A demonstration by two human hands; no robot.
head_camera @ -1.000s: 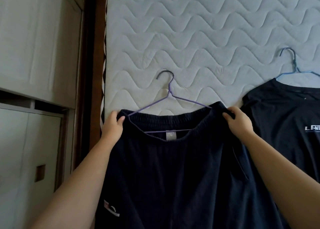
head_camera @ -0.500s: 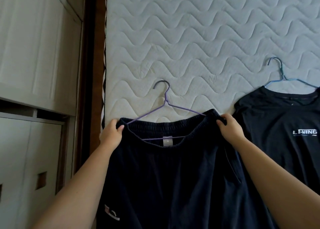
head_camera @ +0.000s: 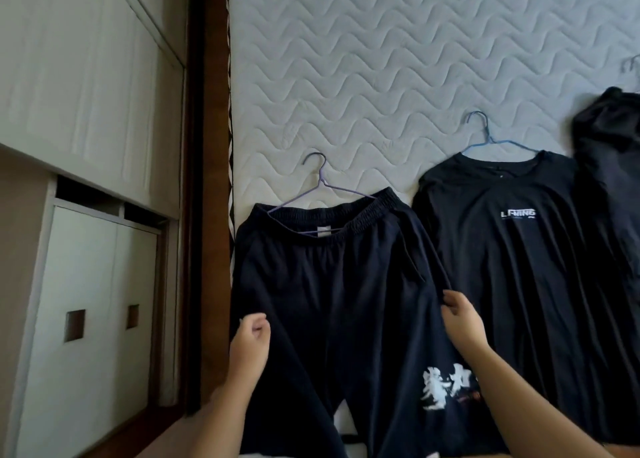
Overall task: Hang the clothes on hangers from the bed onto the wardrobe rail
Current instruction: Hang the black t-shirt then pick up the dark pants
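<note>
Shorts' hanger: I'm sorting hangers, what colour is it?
Purple hanger in the shorts, darker hook; head view.

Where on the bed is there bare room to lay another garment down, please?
The mattress is bare across its whole upper part, above the purple hanger and the blue hanger. Lower down it is crowded: shorts, T-shirt and another dark garment lie side by side, with barely a gap between them.

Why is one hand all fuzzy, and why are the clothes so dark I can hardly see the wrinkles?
Head view: the left hand is smeared by motion blur, while the right hand looks sharper. The light is dim and flat, so the dark navy shorts and the black T-shirt show their folds only faintly. The white quilted mattress is brighter, with no glare.
</note>
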